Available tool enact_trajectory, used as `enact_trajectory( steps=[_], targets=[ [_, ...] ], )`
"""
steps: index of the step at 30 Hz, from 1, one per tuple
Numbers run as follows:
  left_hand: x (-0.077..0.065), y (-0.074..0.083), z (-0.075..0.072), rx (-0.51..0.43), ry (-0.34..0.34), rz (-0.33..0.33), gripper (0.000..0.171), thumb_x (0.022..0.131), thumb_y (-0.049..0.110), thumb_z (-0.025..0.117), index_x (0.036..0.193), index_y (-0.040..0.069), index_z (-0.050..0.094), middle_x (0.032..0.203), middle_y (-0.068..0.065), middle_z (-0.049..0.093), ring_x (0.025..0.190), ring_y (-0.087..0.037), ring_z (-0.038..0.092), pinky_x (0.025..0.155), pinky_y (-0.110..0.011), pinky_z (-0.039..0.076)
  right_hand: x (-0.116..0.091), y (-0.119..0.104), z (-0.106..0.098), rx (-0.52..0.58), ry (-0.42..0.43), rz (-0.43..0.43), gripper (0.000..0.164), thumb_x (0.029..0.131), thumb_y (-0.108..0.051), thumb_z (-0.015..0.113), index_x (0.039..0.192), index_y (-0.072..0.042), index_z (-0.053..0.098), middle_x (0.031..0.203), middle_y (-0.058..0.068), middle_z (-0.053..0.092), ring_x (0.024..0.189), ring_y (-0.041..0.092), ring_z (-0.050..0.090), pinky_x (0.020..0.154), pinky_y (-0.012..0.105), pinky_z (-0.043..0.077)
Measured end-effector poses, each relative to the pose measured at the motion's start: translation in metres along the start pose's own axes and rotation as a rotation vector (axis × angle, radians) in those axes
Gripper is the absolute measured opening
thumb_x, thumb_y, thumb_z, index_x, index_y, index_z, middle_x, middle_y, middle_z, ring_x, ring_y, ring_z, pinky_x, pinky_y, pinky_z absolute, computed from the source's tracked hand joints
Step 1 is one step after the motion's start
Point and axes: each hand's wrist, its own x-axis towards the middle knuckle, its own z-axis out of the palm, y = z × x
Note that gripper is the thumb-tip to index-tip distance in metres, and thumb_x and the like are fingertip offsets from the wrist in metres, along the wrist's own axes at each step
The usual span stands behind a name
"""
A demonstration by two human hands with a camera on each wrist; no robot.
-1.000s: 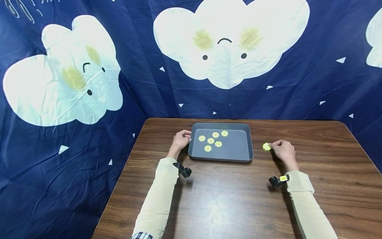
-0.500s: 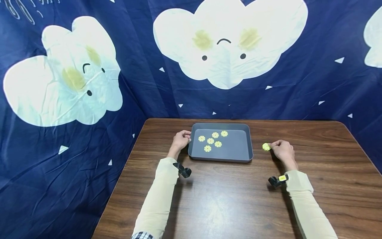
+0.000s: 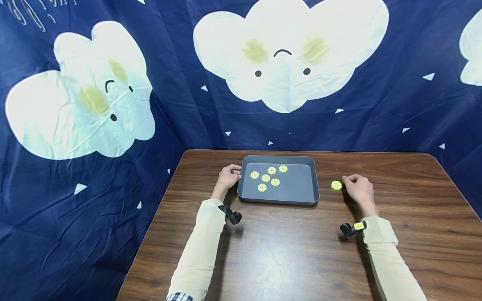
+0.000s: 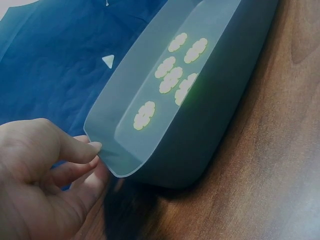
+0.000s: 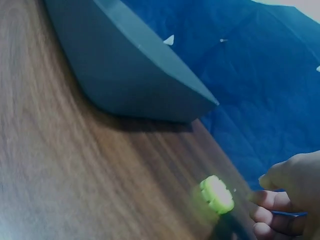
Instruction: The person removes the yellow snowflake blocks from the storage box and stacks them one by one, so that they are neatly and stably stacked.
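Observation:
At the far side of the table, a dark grey rectangular baking pan [image 3: 297, 184] holds several flat, flower-shaped yellow pieces [image 3: 265, 178] grouped in its left half. My left hand [image 3: 227, 177] grips the pan's left end; the left wrist view shows the thumb [image 4: 82, 150] on the rim and fingers outside the wall. Right of the pan, a thicker flower-shaped yellow piece [image 3: 336, 185] with a notched edge lies on the wood; whether it is a stack I cannot tell. My right hand [image 3: 359, 190] is just right of it, thumb and fingers parted in the right wrist view, holding nothing.
A brown wood-grain table [image 3: 286, 251] lies under everything. Its far edge meets a dark blue cloth [image 3: 180, 104] printed with white clouds, which also hangs along the left side. Black wrist cameras [image 3: 232, 215] sit below both hands.
My right hand has let go of the yellow piece to the right of the pan and drawn slightly rightward. The left hand and the pan have stayed put.

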Motion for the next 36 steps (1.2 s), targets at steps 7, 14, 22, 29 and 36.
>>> enact_trajectory(
  steps=[7, 14, 22, 29, 36],
  targets=[
    [0.000, 0.000, 0.000, -0.006, -0.005, 0.010, 0.037, 0.086, 0.000, 0.062, 0.122, 0.006, 0.062, 0.112, -0.013, 0.067, 0.102, -0.023, 0.059, 0.090, -0.034, 0.049, -0.005, -0.011, -0.005, 0.016, 0.019, -0.051, 0.040, 0.096, -0.036, 0.048, 0.105, -0.001, 0.064, 0.105, 0.022, 0.065, 0.106, 0.046, 0.052, 0.087, 0.052, 0.039],
    [0.000, -0.001, 0.000, -0.005, -0.006, 0.007, 0.036, 0.087, 0.001, 0.062, 0.122, 0.006, 0.062, 0.110, -0.012, 0.067, 0.101, -0.023, 0.060, 0.090, -0.034, 0.049, -0.007, -0.024, -0.004, 0.010, 0.059, -0.138, 0.033, 0.094, -0.032, 0.052, 0.101, -0.003, 0.067, 0.098, 0.019, 0.068, 0.094, 0.039, 0.059, 0.078, 0.046, 0.043],
    [0.002, -0.001, 0.000, 0.003, -0.005, 0.005, 0.036, 0.086, 0.001, 0.063, 0.121, 0.008, 0.063, 0.109, -0.010, 0.067, 0.102, -0.023, 0.060, 0.091, -0.035, 0.049, -0.006, -0.042, 0.001, 0.035, 0.053, -0.177, 0.027, 0.092, -0.027, 0.054, 0.099, -0.004, 0.067, 0.096, 0.016, 0.069, 0.087, 0.031, 0.058, 0.073, 0.035, 0.040],
    [0.002, -0.001, 0.000, 0.000, -0.013, 0.002, 0.035, 0.087, 0.001, 0.062, 0.121, 0.008, 0.063, 0.111, -0.011, 0.067, 0.105, -0.024, 0.060, 0.092, -0.036, 0.049, -0.006, -0.057, 0.009, 0.059, 0.057, -0.221, 0.023, 0.091, -0.026, 0.058, 0.097, -0.005, 0.066, 0.093, 0.015, 0.069, 0.081, 0.025, 0.058, 0.072, 0.032, 0.041],
    [0.003, -0.003, 0.000, -0.001, -0.016, 0.000, 0.035, 0.087, 0.001, 0.061, 0.121, 0.008, 0.063, 0.110, -0.010, 0.067, 0.104, -0.024, 0.061, 0.091, -0.035, 0.049, -0.004, -0.072, 0.020, 0.091, 0.052, -0.263, 0.022, 0.090, -0.024, 0.061, 0.098, -0.003, 0.064, 0.090, 0.014, 0.068, 0.079, 0.020, 0.058, 0.071, 0.031, 0.041]
  ],
)
